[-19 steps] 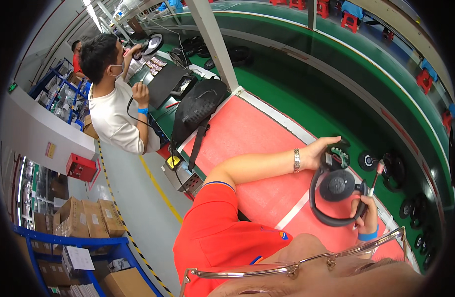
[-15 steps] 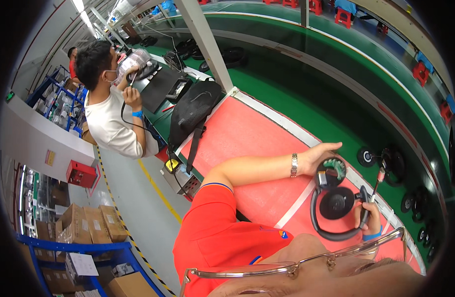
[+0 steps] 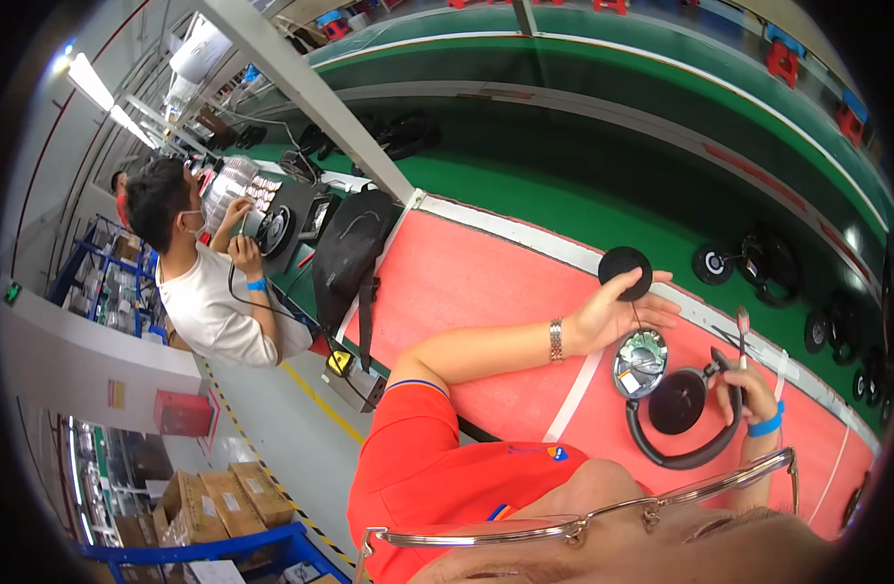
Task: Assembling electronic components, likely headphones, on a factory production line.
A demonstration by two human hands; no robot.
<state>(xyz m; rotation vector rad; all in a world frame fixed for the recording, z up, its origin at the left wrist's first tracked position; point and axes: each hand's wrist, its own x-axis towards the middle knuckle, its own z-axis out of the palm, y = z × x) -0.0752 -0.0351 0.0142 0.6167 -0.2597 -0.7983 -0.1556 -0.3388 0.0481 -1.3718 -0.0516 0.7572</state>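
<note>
My left hand [image 3: 602, 316] pinches a round black earcup part [image 3: 625, 273] between its thumb and fingers, held just above the headphones. A thin wire runs from it to the opened earcup [image 3: 640, 363], where a green circuit board shows inside a pale rim. My right hand [image 3: 748, 394] grips the headphones [image 3: 680, 457] by the band near the other earcup [image 3: 677, 401], which is covered in black. That same hand also holds a slim tool [image 3: 743, 326] with a brush-like tip pointing up and away; its exact kind is unclear.
I stand at a red-topped bench [image 3: 466, 282] beside a green conveyor [image 3: 564, 185] carrying several black headphones [image 3: 763, 268]. At the left, a co-worker [image 3: 213, 292] in a white shirt handles a headphone part. A black bag [image 3: 349, 258] lies between us; cardboard boxes [image 3: 228, 506] stand lower left.
My left hand has lifted the round black part away from the earcup, exposing the circuit board. My right hand keeps hold of the headphones and the tool. The whole view has shifted.
</note>
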